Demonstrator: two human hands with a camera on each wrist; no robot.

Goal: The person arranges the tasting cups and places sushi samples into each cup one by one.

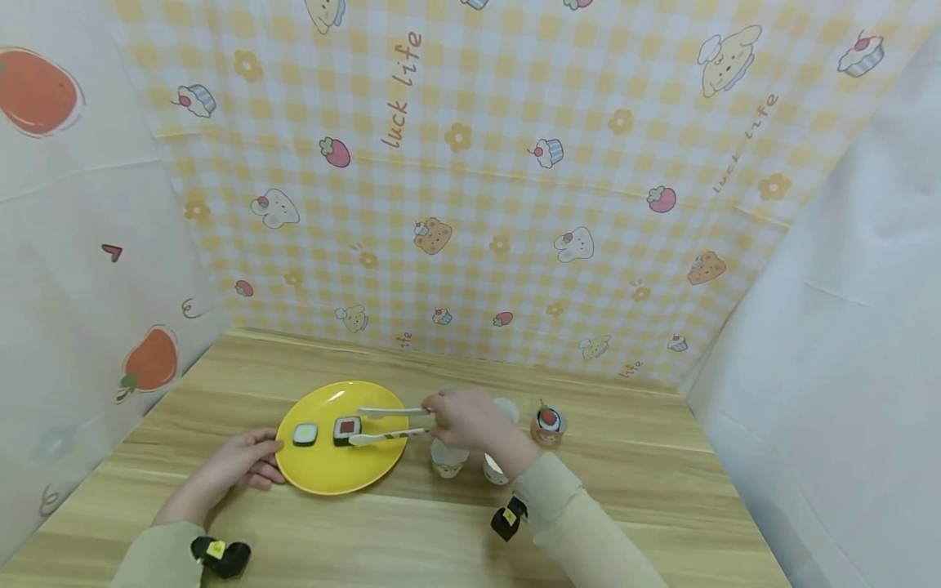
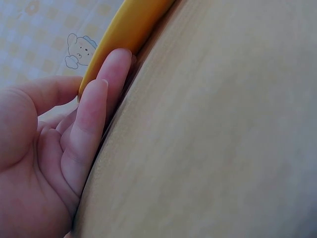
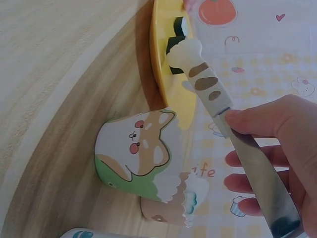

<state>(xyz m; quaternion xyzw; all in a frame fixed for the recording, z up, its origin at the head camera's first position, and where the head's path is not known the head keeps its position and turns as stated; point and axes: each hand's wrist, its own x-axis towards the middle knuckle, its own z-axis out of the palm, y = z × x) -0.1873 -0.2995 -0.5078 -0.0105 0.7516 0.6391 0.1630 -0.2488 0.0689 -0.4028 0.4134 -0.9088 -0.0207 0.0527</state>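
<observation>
On the yellow plate (image 1: 331, 478) lie two toy sushi rolls: a white one with a green centre (image 1: 305, 434) and one with a dark-red centre (image 1: 348, 430). My left hand (image 1: 238, 461) pinches the plate's left rim, thumb on the edge and fingers under it, as the left wrist view shows. In my right hand (image 1: 466, 416) are metal tongs (image 3: 262, 183) with white, brown-striped paw tips (image 3: 185, 54). Their arms are spread over the plate's right side, with the tips beside the red-centred roll. Whether they touch it, I cannot tell.
Paper cups stand under and beside my right hand, among them one with a dog face (image 3: 136, 148). Farther right, another cup (image 1: 549, 434) holds a roll with a red top (image 1: 548, 416). A checked cloth (image 1: 456, 188) hangs behind the wooden table (image 1: 367, 539).
</observation>
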